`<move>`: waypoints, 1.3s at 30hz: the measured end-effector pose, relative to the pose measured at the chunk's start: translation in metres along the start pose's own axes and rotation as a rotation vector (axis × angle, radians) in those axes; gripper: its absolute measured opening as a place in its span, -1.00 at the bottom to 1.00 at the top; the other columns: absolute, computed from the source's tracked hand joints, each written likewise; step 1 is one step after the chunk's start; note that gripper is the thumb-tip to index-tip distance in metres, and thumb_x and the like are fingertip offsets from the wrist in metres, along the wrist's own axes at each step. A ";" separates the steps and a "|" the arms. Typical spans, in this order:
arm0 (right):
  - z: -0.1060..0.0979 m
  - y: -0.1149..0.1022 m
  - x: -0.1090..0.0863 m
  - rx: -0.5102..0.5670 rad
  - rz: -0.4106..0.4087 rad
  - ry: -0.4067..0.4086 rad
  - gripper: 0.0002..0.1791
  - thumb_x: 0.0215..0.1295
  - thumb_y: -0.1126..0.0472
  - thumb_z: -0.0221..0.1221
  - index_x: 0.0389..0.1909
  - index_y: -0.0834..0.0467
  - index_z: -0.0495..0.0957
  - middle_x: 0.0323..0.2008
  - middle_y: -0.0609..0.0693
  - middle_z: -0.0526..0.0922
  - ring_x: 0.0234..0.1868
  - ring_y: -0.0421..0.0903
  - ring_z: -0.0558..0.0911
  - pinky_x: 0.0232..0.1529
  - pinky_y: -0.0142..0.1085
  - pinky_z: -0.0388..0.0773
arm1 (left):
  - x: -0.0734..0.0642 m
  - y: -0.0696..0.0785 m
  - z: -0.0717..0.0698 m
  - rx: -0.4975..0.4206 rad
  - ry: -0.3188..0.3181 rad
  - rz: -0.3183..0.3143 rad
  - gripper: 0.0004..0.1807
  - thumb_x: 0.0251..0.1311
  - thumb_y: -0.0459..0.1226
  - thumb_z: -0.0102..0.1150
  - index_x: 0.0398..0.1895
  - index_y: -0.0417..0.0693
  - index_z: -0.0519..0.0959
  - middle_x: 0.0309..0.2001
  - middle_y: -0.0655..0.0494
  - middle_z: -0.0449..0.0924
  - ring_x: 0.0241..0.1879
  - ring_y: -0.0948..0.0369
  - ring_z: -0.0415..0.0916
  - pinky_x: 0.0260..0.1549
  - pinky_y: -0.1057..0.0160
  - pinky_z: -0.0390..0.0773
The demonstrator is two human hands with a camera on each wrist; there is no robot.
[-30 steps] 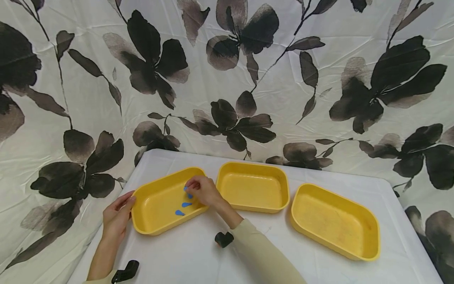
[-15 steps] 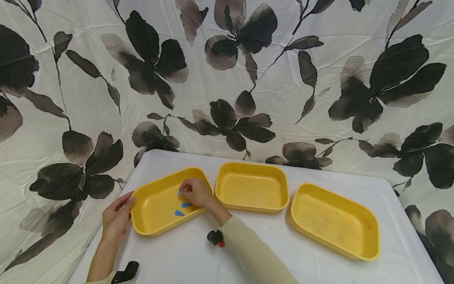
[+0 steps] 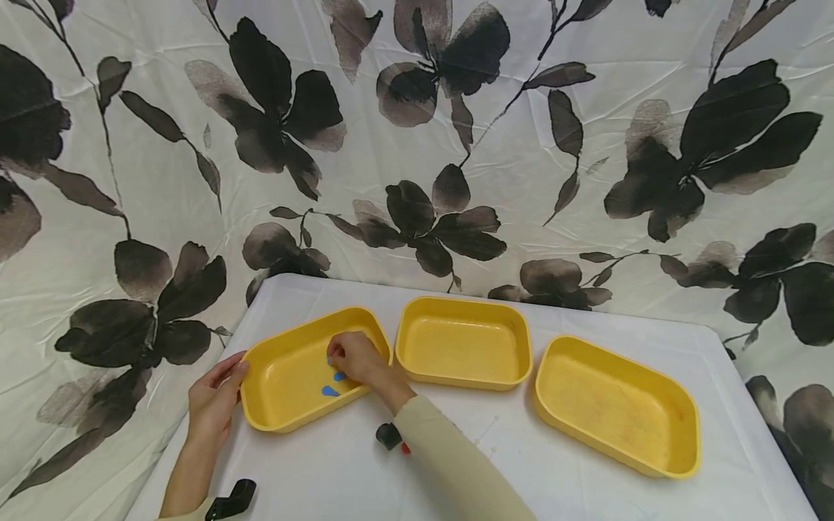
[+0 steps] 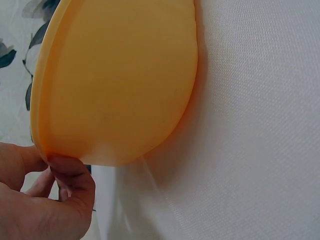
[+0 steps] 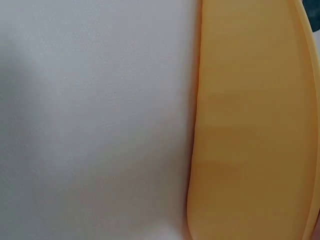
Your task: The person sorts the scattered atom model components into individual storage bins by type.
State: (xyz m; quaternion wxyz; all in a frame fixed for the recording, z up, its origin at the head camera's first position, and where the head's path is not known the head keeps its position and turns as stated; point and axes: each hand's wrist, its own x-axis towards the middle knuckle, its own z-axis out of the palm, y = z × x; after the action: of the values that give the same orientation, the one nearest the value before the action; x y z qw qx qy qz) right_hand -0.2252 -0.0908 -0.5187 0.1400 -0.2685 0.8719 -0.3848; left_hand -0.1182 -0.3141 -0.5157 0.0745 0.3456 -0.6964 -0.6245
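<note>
The left yellow tray [image 3: 287,376] stands at an angle on the white-covered table. My left hand [image 3: 213,401] pinches its left end rim between thumb and fingers; the left wrist view shows this hand [image 4: 55,195] at the edge of the tray [image 4: 120,75]. Inside the tray, my right hand [image 3: 358,358] is lowered near the right end, fingers curled, with a small blue piece [image 3: 329,359] at the fingertips. Below it lie a partly covered blue piece [image 3: 339,376] and a blue teardrop-shaped piece [image 3: 330,391]. The right wrist view mostly shows the tray's outer wall [image 5: 255,125].
A middle yellow tray [image 3: 462,344] stands close beside the left one, and a right yellow tray [image 3: 615,405] sits angled farther right. Both show bare floors. Behind the white table [image 3: 469,470] hangs a floral cloth [image 3: 365,159].
My right hand has moved left and slightly down inside the tray, with the blue piece at its fingertips. One blue piece seen earlier is hidden now. My left hand has stayed at the rim.
</note>
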 end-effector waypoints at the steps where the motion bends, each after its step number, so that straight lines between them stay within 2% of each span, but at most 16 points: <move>1: 0.000 -0.001 0.000 -0.009 0.001 -0.003 -0.96 0.40 0.31 0.30 -0.28 0.16 0.66 -0.44 -0.14 0.53 -0.42 -0.29 0.46 -0.35 -0.56 0.43 | 0.001 0.000 0.000 0.001 -0.001 0.000 -0.42 0.48 -0.08 0.16 0.48 -0.07 0.41 0.05 0.31 0.46 -0.08 0.41 0.47 -0.19 0.60 0.55; 9: 0.002 -0.002 -0.001 -0.035 -0.008 -0.002 -0.96 0.42 0.33 0.27 -0.20 0.19 0.68 -0.39 -0.12 0.59 -0.42 -0.31 0.49 -0.34 -0.59 0.45 | 0.002 -0.001 -0.001 0.009 0.001 0.008 -0.42 0.49 -0.08 0.15 0.48 -0.08 0.40 0.06 0.28 0.45 -0.05 0.38 0.47 -0.18 0.59 0.56; 16: -0.002 -0.002 -0.006 -0.012 -0.069 0.060 -0.93 0.42 0.34 0.24 -0.19 0.22 0.68 -0.40 -0.09 0.60 -0.44 -0.30 0.49 -0.31 -0.58 0.46 | 0.001 -0.001 -0.001 0.006 -0.012 0.020 -0.41 0.49 -0.08 0.14 0.49 -0.09 0.39 0.09 0.26 0.43 -0.04 0.38 0.46 -0.17 0.60 0.55; 23: -0.008 -0.003 -0.012 -0.001 -0.112 0.077 -0.93 0.41 0.36 0.22 -0.17 0.24 0.66 -0.39 -0.07 0.61 -0.39 -0.27 0.49 -0.26 -0.59 0.47 | 0.001 -0.002 -0.002 0.016 -0.013 0.022 -0.43 0.50 -0.09 0.14 0.47 -0.09 0.40 0.06 0.28 0.44 -0.08 0.40 0.47 -0.19 0.59 0.55; 31: -0.016 -0.001 -0.024 0.069 -0.137 0.099 -0.90 0.42 0.36 0.20 -0.12 0.28 0.62 -0.29 -0.01 0.63 -0.30 -0.23 0.53 -0.18 -0.55 0.50 | 0.002 -0.002 0.000 0.011 -0.008 0.012 -0.42 0.49 -0.08 0.13 0.48 -0.08 0.39 0.09 0.25 0.44 -0.06 0.40 0.47 -0.18 0.60 0.55; 39: -0.026 0.001 -0.036 0.115 -0.137 0.136 -0.91 0.44 0.33 0.22 -0.11 0.26 0.61 -0.28 -0.02 0.64 -0.29 -0.23 0.53 -0.17 -0.54 0.52 | 0.001 -0.001 0.000 -0.003 0.004 0.007 -0.43 0.48 -0.08 0.15 0.47 -0.08 0.41 0.03 0.32 0.44 -0.11 0.44 0.47 -0.23 0.61 0.55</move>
State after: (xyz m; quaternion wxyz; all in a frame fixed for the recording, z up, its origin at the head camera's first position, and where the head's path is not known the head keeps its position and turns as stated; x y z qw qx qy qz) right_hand -0.2078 -0.0537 -0.5010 0.0693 -0.2922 0.8355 -0.4602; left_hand -0.1185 -0.3145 -0.5173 0.0786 0.3440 -0.6966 -0.6247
